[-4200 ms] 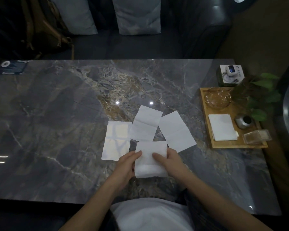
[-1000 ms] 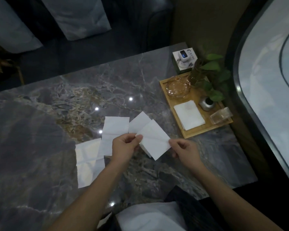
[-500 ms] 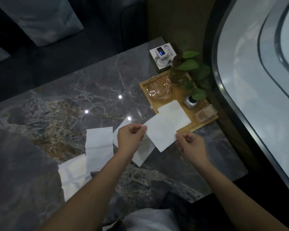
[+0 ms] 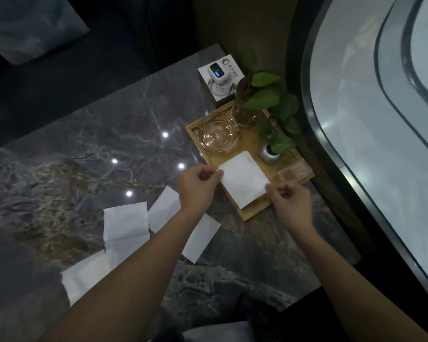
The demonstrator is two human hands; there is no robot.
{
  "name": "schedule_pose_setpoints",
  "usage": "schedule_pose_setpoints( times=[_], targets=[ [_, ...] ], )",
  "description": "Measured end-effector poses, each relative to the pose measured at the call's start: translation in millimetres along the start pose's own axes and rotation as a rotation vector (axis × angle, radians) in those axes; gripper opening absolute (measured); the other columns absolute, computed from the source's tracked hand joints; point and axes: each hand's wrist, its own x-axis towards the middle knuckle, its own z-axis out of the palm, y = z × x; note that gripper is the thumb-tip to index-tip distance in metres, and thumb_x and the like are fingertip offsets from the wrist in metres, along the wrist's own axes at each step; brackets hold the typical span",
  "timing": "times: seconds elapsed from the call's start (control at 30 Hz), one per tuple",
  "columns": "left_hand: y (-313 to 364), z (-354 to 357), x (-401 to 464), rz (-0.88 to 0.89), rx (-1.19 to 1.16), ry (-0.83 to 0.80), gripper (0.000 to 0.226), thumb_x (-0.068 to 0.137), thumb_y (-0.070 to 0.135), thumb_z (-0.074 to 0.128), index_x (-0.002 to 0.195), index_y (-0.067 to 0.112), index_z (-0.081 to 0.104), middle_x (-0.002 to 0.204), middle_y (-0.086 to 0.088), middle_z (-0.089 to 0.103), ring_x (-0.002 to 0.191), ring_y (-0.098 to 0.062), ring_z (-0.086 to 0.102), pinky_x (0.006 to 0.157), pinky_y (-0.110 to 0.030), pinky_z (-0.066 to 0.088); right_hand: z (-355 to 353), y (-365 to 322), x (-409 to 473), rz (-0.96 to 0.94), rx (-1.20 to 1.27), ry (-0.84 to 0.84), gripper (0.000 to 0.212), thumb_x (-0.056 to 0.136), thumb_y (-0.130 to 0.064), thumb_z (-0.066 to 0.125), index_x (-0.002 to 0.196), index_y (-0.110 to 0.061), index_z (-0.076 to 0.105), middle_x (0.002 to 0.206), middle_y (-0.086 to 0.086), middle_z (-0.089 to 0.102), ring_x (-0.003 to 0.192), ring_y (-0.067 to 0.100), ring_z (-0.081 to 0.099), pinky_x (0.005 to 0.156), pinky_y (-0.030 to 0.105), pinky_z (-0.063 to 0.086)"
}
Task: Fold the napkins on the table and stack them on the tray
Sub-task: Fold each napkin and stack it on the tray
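Observation:
A folded white napkin [image 4: 242,180] is held flat over the near half of the wooden tray [image 4: 255,212], on top of the folded napkin lying there. My left hand [image 4: 195,187] pinches its far-left corner and my right hand [image 4: 288,198] pinches its near-right corner. Whether it rests on the lower napkin or hovers just above it, I cannot tell. Three unfolded white napkins lie on the marble table: one [image 4: 125,224] left of my left forearm, one [image 4: 84,275] nearer the front left, and one [image 4: 200,236] partly under my left forearm.
On the tray stand a glass ashtray [image 4: 219,135], a glass vase with a green plant [image 4: 267,99], a small metal pot [image 4: 268,154] and a clear box [image 4: 294,171]. A white device stand [image 4: 221,76] sits behind the tray. The table's right edge runs close past the tray.
Both hands carried the folded napkin rightward from above the table to over the tray's napkin stack. The view turned right with them.

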Motion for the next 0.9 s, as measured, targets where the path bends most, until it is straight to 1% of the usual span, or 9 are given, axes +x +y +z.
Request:
schedule_pose_setpoints(
  times=[0.07,0.13,0.2,0.3,0.47,0.57,0.7,0.77,0.9],
  targets=[
    [1.6,4.8,4.7,0.032,0.039,0.011,0.018,0.084,0.024,0.078,0.098,0.013,0.078,0.090,0.002,0.074,0.079,-0.007,0.065,0.069,-0.015,0.048,1.7,-0.1,6.2,0.020,-0.029,0.018,0.014,0.089,-0.022,0.069,0.077,-0.016,0.067,0.072,-0.001,0.067,0.064,0.006,0.061,0.051,0.010,0.045],
    [1.3,8.1,7.7,0.049,0.061,0.020,0.016,0.085,0.025,0.078,0.097,0.014,0.078,0.085,0.003,0.071,0.074,-0.006,0.062,0.066,-0.016,0.045,3.3,0.3,9.8,0.037,-0.055,0.032,0.015,0.088,-0.024,0.069,0.076,-0.018,0.066,0.072,-0.003,0.067,0.066,0.006,0.061,0.054,0.015,0.043],
    [-1.0,10.9,9.8,0.068,0.100,0.033,0.014,0.085,0.028,0.077,0.094,0.018,0.077,0.080,0.005,0.069,0.070,-0.004,0.059,0.063,-0.018,0.043,4.5,1.8,11.0,0.033,-0.079,0.049,0.016,0.088,-0.024,0.070,0.073,-0.020,0.065,0.070,-0.005,0.066,0.064,0.005,0.061,0.054,0.016,0.042],
    [-3.0,16.0,14.7,0.096,0.186,0.050,0.015,0.084,0.033,0.076,0.091,0.019,0.078,0.081,0.005,0.068,0.069,-0.004,0.057,0.062,-0.019,0.041,7.7,6.7,13.5,0.048,-0.133,0.090,0.015,0.086,-0.027,0.071,0.075,-0.018,0.067,0.069,-0.005,0.066,0.064,0.007,0.064,0.054,0.018,0.046],
    [-3.5,21.6,22.6,0.113,0.259,0.034,0.019,0.084,0.035,0.075,0.091,0.018,0.078,0.086,0.003,0.072,0.075,-0.011,0.065,0.069,-0.027,0.053,14.2,8.9,17.3,0.078,-0.210,0.145,0.016,0.084,-0.030,0.073,0.076,-0.017,0.068,0.065,-0.009,0.064,0.059,0.003,0.060,0.048,0.016,0.040],
    [-4.7,24.1,24.1,0.102,0.276,0.035,0.019,0.083,0.036,0.076,0.090,0.018,0.078,0.086,0.003,0.072,0.074,-0.011,0.065,0.069,-0.027,0.053,14.5,11.3,17.5,0.086,-0.240,0.155,0.017,0.084,-0.031,0.073,0.073,-0.019,0.066,0.064,-0.009,0.064,0.057,0.002,0.058,0.047,0.016,0.038],
    [-4.8,25.8,22.8,0.077,0.274,0.036,0.017,0.082,0.036,0.077,0.085,0.019,0.076,0.082,0.005,0.071,0.072,-0.009,0.064,0.068,-0.028,0.054,14.3,14.6,16.9,0.082,-0.264,0.173,0.022,0.082,-0.032,0.074,0.069,-0.016,0.067,0.061,-0.009,0.063,0.056,0.004,0.058,0.047,0.017,0.037],
    [-4.4,25.0,21.1,0.062,0.259,0.032,0.017,0.081,0.035,0.079,0.083,0.019,0.075,0.079,0.006,0.070,0.070,-0.007,0.062,0.065,-0.025,0.051,14.3,16.7,16.9,0.071,-0.265,0.181,0.025,0.081,-0.033,0.075,0.067,-0.015,0.066,0.061,-0.007,0.064,0.057,0.006,0.060,0.048,0.019,0.040],
    [-1.9,15.5,13.2,0.060,0.213,0.021,0.015,0.081,0.030,0.080,0.082,0.016,0.074,0.074,0.008,0.065,0.064,-0.003,0.057,0.059,-0.018,0.041,15.7,19.8,13.7,0.038,-0.264,0.172,0.026,0.080,-0.035,0.075,0.069,-0.014,0.068,0.063,-0.004,0.067,0.060,0.011,0.064,0.055,0.031,0.054]
  ],
)
